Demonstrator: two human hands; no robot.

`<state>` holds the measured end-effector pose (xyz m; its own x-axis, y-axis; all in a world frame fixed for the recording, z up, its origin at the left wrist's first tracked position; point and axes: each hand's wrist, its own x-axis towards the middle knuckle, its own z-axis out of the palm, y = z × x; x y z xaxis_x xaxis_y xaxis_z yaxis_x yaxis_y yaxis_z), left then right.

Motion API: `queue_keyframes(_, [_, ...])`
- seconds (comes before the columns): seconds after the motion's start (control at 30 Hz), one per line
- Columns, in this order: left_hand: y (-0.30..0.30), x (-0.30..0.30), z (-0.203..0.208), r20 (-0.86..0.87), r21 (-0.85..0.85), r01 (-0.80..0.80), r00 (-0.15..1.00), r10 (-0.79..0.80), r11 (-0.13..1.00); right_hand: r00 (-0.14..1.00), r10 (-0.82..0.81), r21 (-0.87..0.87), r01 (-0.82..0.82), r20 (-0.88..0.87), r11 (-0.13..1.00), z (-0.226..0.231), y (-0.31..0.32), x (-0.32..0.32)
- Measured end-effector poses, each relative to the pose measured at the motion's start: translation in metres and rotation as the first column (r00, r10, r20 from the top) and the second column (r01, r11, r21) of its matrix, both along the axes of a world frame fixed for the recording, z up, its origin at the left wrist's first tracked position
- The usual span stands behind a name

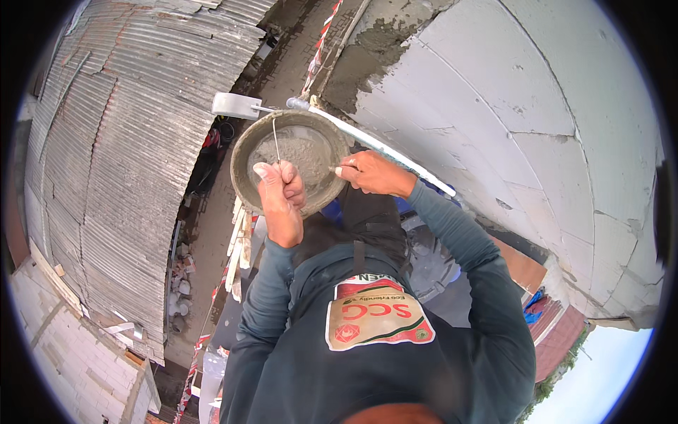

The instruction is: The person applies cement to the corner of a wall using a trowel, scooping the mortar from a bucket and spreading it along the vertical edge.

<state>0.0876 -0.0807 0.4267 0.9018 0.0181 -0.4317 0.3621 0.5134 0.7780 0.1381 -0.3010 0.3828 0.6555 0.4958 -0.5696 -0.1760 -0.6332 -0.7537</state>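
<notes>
A round, mortar-caked tub [244, 166] holds wet grey mortar [300, 148] in front of my body. My left hand [282, 201] is closed, thumb up, over the tub's near left part. From this fist rises a thin bent metal rod [276, 138], which seems to lead to a pale rectangular tool head [236, 106] beyond the tub's far left rim. The grip inside the fist is hidden. My right hand [378, 173] is at the tub's right rim with fingers pinched together. A small dark tip shows at the fingertips, too small to name.
A pale block wall [508, 106] rises close on the right, with a white pipe [388, 148] along its side. Corrugated roofing [134, 155] spreads at left, beyond a narrow gap down to the ground. Red-and-white tape [321, 46] and wooden strips [239, 244] are near the tub.
</notes>
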Motion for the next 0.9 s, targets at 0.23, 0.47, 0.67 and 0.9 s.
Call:
queue_keyframes(0.23, [0.008,-0.014,-0.009,0.014,-0.152,-0.168,0.985,0.172,0.974,0.999,-0.036,0.007,0.036,0.001,0.999,0.039,-0.011,0.01])
queue_keyframes(0.47, [0.012,-0.027,-0.012,-0.008,-0.149,-0.29,0.956,0.292,0.945,0.826,-0.243,0.142,0.359,-0.508,0.923,0.057,-0.069,0.064])
queue_keyframes(0.67, [0.019,-0.038,-0.026,-0.046,-0.119,-0.3,0.954,0.297,0.947,0.823,-0.437,0.355,0.556,-0.362,0.752,0.132,-0.147,0.114])
queue_keyframes(0.9, [0.028,-0.051,-0.045,-0.119,-0.074,-0.296,0.951,0.287,0.952,0.887,-0.46,0.016,0.461,-0.037,0.887,0.151,-0.125,0.092])
